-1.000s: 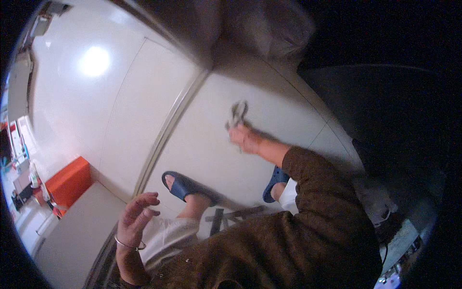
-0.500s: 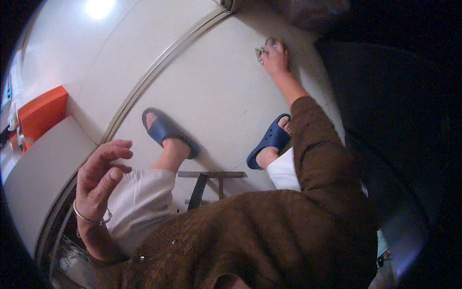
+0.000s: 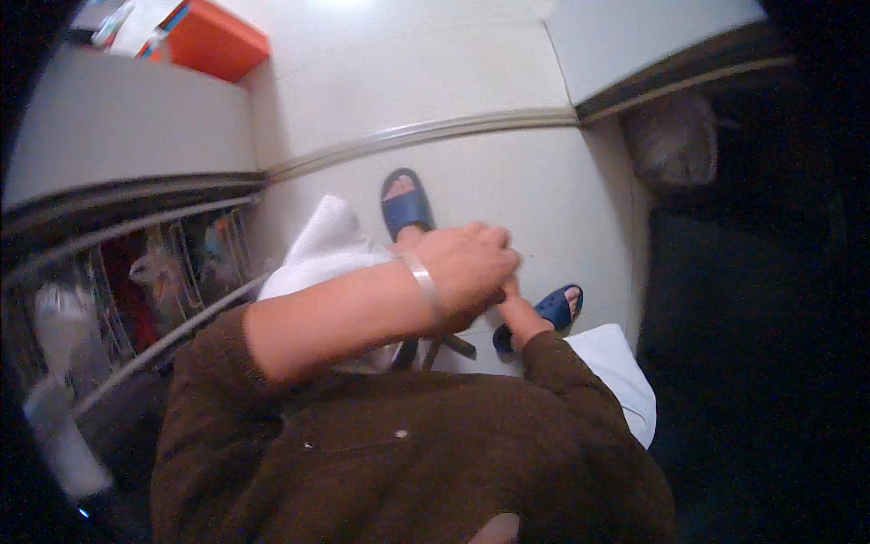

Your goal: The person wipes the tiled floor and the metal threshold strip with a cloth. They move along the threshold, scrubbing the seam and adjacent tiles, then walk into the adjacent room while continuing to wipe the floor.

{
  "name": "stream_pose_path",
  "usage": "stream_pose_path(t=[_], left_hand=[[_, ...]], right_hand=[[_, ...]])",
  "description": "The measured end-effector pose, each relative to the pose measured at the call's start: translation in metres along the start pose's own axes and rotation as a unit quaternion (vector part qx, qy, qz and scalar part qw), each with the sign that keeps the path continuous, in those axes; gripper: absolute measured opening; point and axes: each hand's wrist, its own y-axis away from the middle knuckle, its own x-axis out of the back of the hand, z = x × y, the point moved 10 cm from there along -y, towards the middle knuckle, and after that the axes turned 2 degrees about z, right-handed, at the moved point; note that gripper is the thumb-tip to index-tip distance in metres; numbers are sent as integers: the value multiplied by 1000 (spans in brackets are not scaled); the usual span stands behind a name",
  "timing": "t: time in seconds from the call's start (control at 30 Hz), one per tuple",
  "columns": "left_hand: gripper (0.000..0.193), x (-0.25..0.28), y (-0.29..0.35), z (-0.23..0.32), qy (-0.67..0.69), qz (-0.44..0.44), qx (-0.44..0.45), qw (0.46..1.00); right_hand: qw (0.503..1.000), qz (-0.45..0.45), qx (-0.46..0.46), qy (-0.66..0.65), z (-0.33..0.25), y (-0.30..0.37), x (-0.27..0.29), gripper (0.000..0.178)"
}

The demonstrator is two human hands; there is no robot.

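Seemingly both hands meet mid-scene: left hand (image 3: 467, 267) curled over right hand (image 3: 509, 295), grasp hidden, cannot tell. Thin grey strap (image 3: 456, 345) dangles just below; likely light, limp; pinch it near the hands.

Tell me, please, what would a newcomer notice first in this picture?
First, the left hand in the middle, with a silver bangle on its wrist, closed over the right hand, which is mostly hidden beneath it. Below them lie the brown sweater and, on the pale floor, two blue slippers. An orange box stands at the upper left.
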Motion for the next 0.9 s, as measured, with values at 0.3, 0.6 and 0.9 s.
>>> stream_pose_path(t=[0.3,0.6,0.9], left_hand=[[20,53,28,-15,-27,145,30,989],[26,107,41,-40,155,477,57,863],[56,98,192,-114,265,677,37,686]], right_hand=[[971,100,-158,-147,-114,-9,198,29],[873,175,-83,-447,-154,1,307,28],[898,-22,44,-438,-364,-53,259,33]])
